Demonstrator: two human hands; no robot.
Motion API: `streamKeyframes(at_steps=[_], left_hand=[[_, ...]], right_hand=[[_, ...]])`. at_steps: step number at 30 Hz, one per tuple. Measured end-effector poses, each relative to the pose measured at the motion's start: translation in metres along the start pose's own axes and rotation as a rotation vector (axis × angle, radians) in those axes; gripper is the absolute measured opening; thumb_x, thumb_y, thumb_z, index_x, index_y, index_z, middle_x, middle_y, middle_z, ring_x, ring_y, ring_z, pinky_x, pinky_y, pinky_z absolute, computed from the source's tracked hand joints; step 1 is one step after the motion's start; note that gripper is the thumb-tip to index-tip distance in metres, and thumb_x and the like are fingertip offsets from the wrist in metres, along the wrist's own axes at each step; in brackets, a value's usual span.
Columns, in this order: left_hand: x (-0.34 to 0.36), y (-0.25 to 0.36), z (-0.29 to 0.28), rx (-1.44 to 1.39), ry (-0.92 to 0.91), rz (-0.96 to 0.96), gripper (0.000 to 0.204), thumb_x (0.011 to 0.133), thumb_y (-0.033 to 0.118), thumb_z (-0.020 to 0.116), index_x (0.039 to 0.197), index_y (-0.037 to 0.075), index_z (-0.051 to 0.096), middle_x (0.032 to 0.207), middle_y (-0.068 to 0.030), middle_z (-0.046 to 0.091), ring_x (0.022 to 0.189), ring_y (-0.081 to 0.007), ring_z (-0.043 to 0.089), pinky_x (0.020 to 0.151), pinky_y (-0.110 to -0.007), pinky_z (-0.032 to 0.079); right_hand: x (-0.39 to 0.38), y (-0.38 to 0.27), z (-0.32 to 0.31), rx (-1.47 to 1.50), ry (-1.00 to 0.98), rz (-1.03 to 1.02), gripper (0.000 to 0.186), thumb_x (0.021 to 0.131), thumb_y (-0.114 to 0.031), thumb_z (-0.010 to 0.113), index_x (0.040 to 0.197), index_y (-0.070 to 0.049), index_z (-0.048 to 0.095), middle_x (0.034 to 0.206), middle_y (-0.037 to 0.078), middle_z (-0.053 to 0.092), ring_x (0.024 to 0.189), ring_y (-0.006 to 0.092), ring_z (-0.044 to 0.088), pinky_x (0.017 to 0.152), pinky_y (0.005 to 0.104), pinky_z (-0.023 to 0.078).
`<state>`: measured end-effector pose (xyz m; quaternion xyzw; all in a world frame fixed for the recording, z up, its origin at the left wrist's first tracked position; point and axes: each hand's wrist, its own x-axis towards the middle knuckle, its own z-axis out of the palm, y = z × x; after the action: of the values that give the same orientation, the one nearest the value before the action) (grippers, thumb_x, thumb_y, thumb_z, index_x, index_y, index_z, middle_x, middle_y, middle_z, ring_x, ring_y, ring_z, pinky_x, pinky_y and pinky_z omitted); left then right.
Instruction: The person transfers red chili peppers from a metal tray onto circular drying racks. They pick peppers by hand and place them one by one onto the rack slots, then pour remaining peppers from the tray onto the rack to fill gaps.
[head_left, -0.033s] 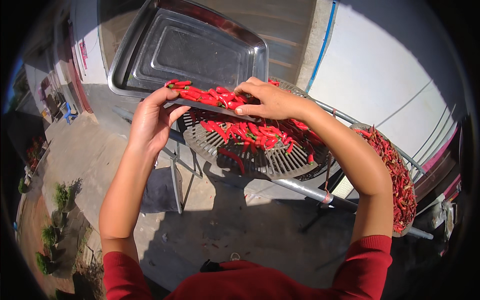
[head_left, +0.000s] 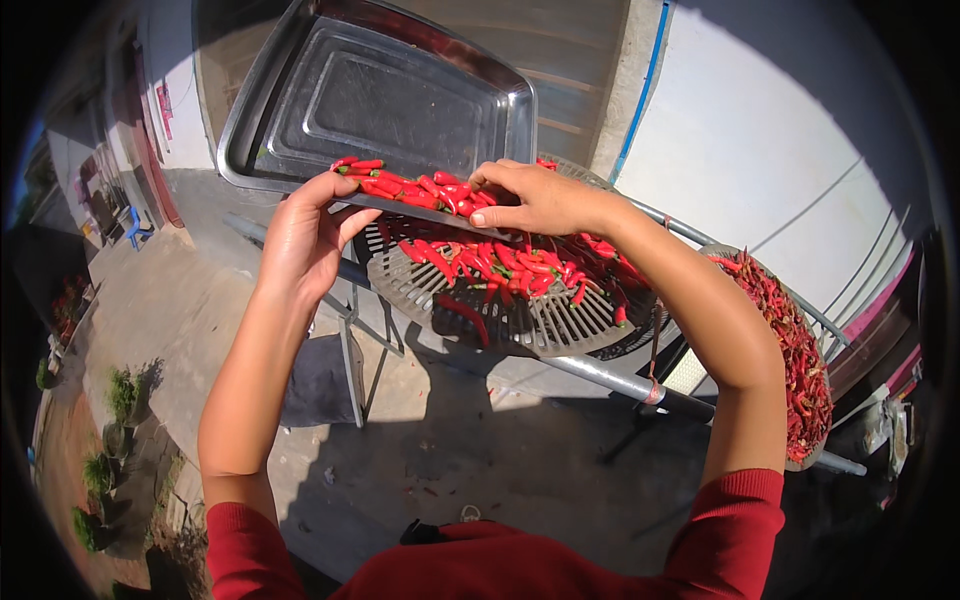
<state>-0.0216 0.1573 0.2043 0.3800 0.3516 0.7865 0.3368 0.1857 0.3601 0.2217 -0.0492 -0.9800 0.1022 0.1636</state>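
Observation:
I hold a large rectangular metal tray [head_left: 400, 100] tilted up in front of me. My left hand [head_left: 305, 235] grips its lower rim from underneath at the left. My right hand [head_left: 535, 200] is on the same rim further right, thumb along the edge and fingers over a heap of red chillies [head_left: 410, 185] gathered at the tray's low edge. Just below the rim sits a round slotted rack [head_left: 545, 325] with more red chillies [head_left: 500, 262] spread across it.
A second round tray of red chillies [head_left: 795, 355] sits to the right. Both rest on metal poles [head_left: 600, 375] above a concrete floor. A white wall [head_left: 760, 130] stands behind, a blue chair [head_left: 135, 225] far left, and potted plants [head_left: 120, 395] at lower left.

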Motion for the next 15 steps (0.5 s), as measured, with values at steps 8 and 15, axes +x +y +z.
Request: streamKeyframes(at_steps=[8,15], left_hand=[[0.013,-0.003,0.014,-0.051,-0.091,-0.061,0.016,0.087,0.006,0.058,0.098,-0.004,0.064,0.099,-0.0120,0.066,0.090,-0.0192,0.065,0.080,-0.032,0.059],[0.019,-0.014,0.017,-0.083,-0.130,-0.128,0.012,0.086,0.004,0.059,0.094,-0.002,0.064,0.094,-0.0098,0.065,0.083,-0.0181,0.066,0.077,-0.032,0.061]], right_hand=[[-0.029,-0.005,-0.020,-0.030,-0.180,0.142,0.050,0.084,-0.043,0.071,0.106,-0.004,0.047,0.089,0.016,0.059,0.082,0.0281,0.055,0.073,0.0395,0.044],[-0.068,-0.013,-0.010,0.007,-0.033,0.112,0.033,0.085,-0.020,0.071,0.096,-0.006,0.042,0.078,0.012,0.050,0.076,0.0264,0.050,0.070,0.0377,0.040]])
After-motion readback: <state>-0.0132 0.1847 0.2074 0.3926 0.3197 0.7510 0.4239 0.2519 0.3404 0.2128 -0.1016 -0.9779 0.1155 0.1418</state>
